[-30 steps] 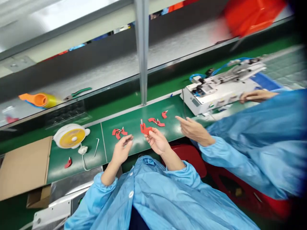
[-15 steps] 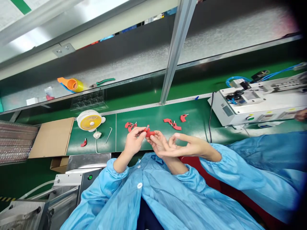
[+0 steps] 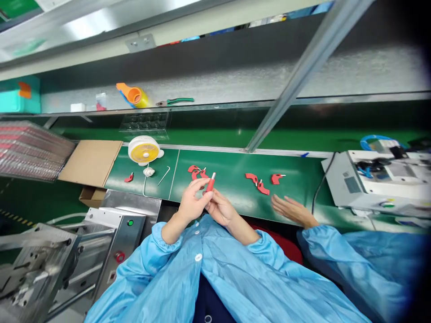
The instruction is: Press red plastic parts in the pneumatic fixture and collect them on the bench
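Note:
A small red plastic part with a metal pin (image 3: 210,184) is held up in front of my chest, its pin pointing up. My left hand (image 3: 192,200) pinches it between thumb and fingers. Right beside it, my right hand (image 3: 220,208) has its fingers closed around the lower end, which is partly hidden. Just behind my hands, several similar red parts (image 3: 194,169) lie on the green bench (image 3: 224,168). Farther right are more red parts (image 3: 263,187), with a single one (image 3: 276,178) beside them.
A co-worker's hand (image 3: 292,211) rests over the bench edge at right, near a white machine (image 3: 363,179). To the left are a hex key (image 3: 164,176), a yellow-and-white fan (image 3: 145,150), another red part (image 3: 129,177) and cardboard (image 3: 90,162). Pliers (image 3: 177,101) lie on the shelf.
The co-worker's hand has drawn back to the right, away from my right hand. The red part is now tipped with its pin upward. My view has shifted, so the bench shows lower left areas more.

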### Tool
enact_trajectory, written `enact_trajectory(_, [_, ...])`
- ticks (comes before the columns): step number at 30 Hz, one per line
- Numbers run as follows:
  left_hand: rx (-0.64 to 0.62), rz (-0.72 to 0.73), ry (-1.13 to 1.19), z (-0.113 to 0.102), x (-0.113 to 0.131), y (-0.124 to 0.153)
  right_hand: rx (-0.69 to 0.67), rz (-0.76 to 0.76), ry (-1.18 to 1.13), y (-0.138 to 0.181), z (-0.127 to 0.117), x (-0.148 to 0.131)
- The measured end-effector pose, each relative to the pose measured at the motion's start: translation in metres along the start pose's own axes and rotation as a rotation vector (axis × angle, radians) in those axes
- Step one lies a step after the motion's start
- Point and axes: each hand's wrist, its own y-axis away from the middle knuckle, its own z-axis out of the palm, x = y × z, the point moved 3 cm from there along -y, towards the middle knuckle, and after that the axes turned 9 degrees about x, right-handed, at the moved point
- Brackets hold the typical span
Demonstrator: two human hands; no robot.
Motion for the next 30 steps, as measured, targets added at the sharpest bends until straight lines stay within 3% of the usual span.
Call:
enact_trajectory(5, [0.124, 0.052, -0.101, -0.045, 0.004, 0.041, -0.121, 0.332, 0.018, -0.004, 0.019, 0.039])
enact_trajectory(10, [0.502, -0.075, -0.215, -0.101, 0.006, 0.092, -0.212, 0.618, 0.199, -0.009, 0.051, 0.099])
enact_trajectory(13, [0.696, -0.027, -0.380, -0.140, 0.017, 0.125, -0.306, 0.755, 0.341, -0.007, 0.073, 0.137])
enact_trajectory(17, [0.859, 0.061, -0.680, -0.195, 0.030, 0.177, -0.353, 0.942, 0.499, 0.001, 0.089, 0.184])
enact_trajectory(21, [1.005, 0.028, -0.868, -0.249, 0.028, 0.245, -0.348, 1.025, 0.608, 0.006, 0.098, 0.226])
enact_trajectory(25, [1.127, -0.133, -0.975, -0.301, 0.018, 0.307, -0.372, 1.057, 0.682, 0.012, 0.109, 0.264])
enact_trajectory(30, [1.107, -0.233, -1.111, -0.355, 0.001, 0.334, -0.348, 1.063, 0.684, 0.024, 0.117, 0.294])
